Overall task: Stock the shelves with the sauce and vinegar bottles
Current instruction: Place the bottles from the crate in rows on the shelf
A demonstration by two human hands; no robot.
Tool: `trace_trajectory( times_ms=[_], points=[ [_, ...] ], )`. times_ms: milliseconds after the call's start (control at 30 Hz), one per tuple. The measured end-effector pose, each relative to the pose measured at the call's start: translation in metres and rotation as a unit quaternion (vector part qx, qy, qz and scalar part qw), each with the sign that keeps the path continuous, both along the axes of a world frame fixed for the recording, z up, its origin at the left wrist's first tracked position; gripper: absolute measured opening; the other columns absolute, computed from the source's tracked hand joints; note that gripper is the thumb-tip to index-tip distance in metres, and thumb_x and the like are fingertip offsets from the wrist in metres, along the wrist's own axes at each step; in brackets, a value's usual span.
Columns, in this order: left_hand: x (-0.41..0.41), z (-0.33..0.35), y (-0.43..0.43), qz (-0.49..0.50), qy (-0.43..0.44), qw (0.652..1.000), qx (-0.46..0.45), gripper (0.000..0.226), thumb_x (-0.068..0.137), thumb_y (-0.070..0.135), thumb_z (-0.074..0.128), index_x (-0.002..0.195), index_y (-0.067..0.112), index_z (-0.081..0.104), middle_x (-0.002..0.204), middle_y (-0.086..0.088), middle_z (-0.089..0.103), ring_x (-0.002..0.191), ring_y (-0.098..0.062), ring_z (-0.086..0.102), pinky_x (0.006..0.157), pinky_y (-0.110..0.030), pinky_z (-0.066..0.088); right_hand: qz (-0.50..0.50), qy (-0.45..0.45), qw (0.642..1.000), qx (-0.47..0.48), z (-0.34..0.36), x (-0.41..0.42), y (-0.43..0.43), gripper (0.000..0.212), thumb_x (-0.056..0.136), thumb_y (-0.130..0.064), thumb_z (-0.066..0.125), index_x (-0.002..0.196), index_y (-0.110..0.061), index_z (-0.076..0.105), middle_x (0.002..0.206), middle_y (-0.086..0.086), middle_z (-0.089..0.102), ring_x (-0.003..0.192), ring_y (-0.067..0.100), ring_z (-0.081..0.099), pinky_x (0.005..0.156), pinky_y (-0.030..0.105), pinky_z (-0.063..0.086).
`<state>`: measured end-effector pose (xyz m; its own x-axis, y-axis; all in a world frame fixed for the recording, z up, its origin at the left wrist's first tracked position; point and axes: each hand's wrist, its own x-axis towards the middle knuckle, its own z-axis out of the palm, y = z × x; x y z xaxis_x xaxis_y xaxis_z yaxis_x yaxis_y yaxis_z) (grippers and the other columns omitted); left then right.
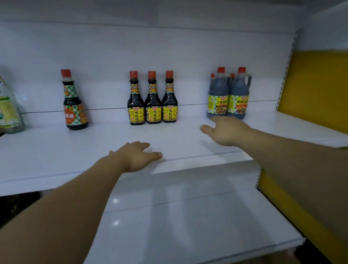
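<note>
six sauce bottles (151,98) upright on shelf (36,157), caps up; left hand (138,155), right hand (225,131) spread.

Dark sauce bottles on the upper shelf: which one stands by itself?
The green-checked, orange-label bottle at the left. The three yellow-label bottles stand packed side by side, and the two handled jugs pair up at the right.

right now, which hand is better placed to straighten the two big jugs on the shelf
Probably the right hand: it lies open just in front of the jugs. The left hand sits near the front edge of the shelf, closer to the three small bottles.
</note>
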<state>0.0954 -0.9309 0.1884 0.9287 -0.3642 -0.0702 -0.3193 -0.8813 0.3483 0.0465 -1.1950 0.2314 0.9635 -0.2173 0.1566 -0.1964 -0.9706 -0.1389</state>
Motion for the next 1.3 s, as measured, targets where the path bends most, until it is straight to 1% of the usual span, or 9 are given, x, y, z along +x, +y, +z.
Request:
trace_trajectory(
  times_ms=[100, 333, 500, 600, 667, 867, 967, 1100, 1300],
  points=[
    [-0.041, 0.008, -0.034, -0.056, -0.017, 0.998, 0.008, 0.083, 0.079, 0.074, 0.043, 0.147, 0.032, 0.023, 0.158, 0.003, 0.015, 0.145, -0.022, 0.009, 0.114, -0.055, 0.009, -0.034, 0.002, 0.999, -0.014, 0.010, -0.052, -0.016, 0.074, 0.094, -0.063, 0.029, 0.148, -0.011, 0.030, 0.152, 0.011, 0.034, 0.134, 0.032, 0.037, 0.104, 0.039, 0.034],
    [-0.136, 0.013, -0.124, -0.202, -0.053, 0.977, 0.048, 0.077, 0.081, 0.070, 0.044, 0.147, 0.036, 0.022, 0.157, 0.004, 0.017, 0.144, -0.021, 0.012, 0.114, -0.054, 0.011, -0.100, -0.009, 0.995, -0.028, 0.018, -0.169, -0.052, 0.075, 0.094, -0.064, 0.029, 0.148, -0.012, 0.028, 0.155, 0.009, 0.030, 0.137, 0.029, 0.033, 0.108, 0.038, 0.030],
    [-0.197, 0.006, -0.182, -0.334, -0.002, 0.942, 0.006, 0.078, 0.084, 0.063, 0.048, 0.148, 0.028, 0.021, 0.157, 0.002, 0.018, 0.142, -0.019, 0.019, 0.114, -0.036, 0.017, -0.182, -0.005, 0.983, -0.021, 0.014, -0.248, -0.078, 0.076, 0.094, -0.065, 0.030, 0.150, -0.013, 0.025, 0.156, 0.008, 0.027, 0.139, 0.029, 0.030, 0.103, 0.036, 0.033],
    [-0.229, 0.001, -0.216, -0.406, 0.002, 0.914, 0.002, 0.081, 0.083, 0.063, 0.050, 0.149, 0.026, 0.021, 0.157, 0.001, 0.017, 0.143, -0.019, 0.018, 0.114, -0.035, 0.018, -0.243, 0.000, 0.970, -0.019, 0.009, -0.292, -0.089, 0.076, 0.094, -0.064, 0.031, 0.148, -0.012, 0.028, 0.152, 0.011, 0.034, 0.133, 0.031, 0.038, 0.095, 0.037, 0.038],
    [-0.248, -0.002, -0.239, -0.452, -0.001, 0.892, 0.006, 0.082, 0.083, 0.065, 0.049, 0.149, 0.026, 0.020, 0.157, 0.001, 0.016, 0.143, -0.020, 0.016, 0.114, -0.035, 0.018, -0.288, 0.002, 0.958, -0.010, 0.005, -0.320, -0.096, 0.074, 0.094, -0.063, 0.032, 0.148, -0.012, 0.029, 0.150, 0.012, 0.036, 0.132, 0.032, 0.039, 0.095, 0.039, 0.038],
    [-0.304, -0.025, -0.294, -0.570, 0.047, 0.819, 0.042, 0.082, 0.085, 0.063, 0.050, 0.149, 0.029, 0.014, 0.158, 0.004, 0.012, 0.143, -0.021, 0.017, 0.114, -0.042, 0.023, -0.414, 0.033, 0.909, 0.043, -0.020, -0.403, -0.113, 0.075, 0.094, -0.063, 0.034, 0.151, -0.015, 0.022, 0.157, 0.008, 0.023, 0.141, 0.032, 0.027, 0.107, 0.043, 0.032],
    [-0.331, -0.048, -0.312, -0.610, 0.059, 0.788, 0.057, 0.082, 0.085, 0.060, 0.053, 0.150, 0.026, 0.015, 0.158, 0.002, 0.012, 0.143, -0.021, 0.017, 0.114, -0.037, 0.023, -0.469, 0.057, 0.879, 0.072, -0.045, -0.445, -0.114, 0.075, 0.095, -0.062, 0.034, 0.151, -0.015, 0.022, 0.158, 0.008, 0.023, 0.141, 0.032, 0.027, 0.107, 0.043, 0.032],
    [-0.365, -0.085, -0.330, -0.649, 0.074, 0.752, 0.089, 0.082, 0.084, 0.058, 0.054, 0.149, 0.025, 0.018, 0.158, 0.001, 0.014, 0.143, -0.022, 0.019, 0.114, -0.036, 0.022, -0.510, 0.087, 0.849, 0.106, -0.087, -0.495, -0.118, 0.075, 0.095, -0.062, 0.033, 0.151, -0.014, 0.024, 0.157, 0.007, 0.024, 0.140, 0.030, 0.028, 0.108, 0.041, 0.031],
    [-0.397, -0.152, -0.368, -0.669, 0.173, 0.704, 0.165, 0.078, 0.087, 0.057, 0.054, 0.149, 0.031, 0.015, 0.158, 0.004, 0.013, 0.142, -0.023, 0.021, 0.112, -0.040, 0.027, -0.562, 0.120, 0.800, 0.173, -0.158, -0.552, -0.132, 0.074, 0.095, -0.063, 0.033, 0.150, -0.015, 0.025, 0.153, 0.010, 0.033, 0.134, 0.031, 0.037, 0.102, 0.040, 0.036]
  ],
)
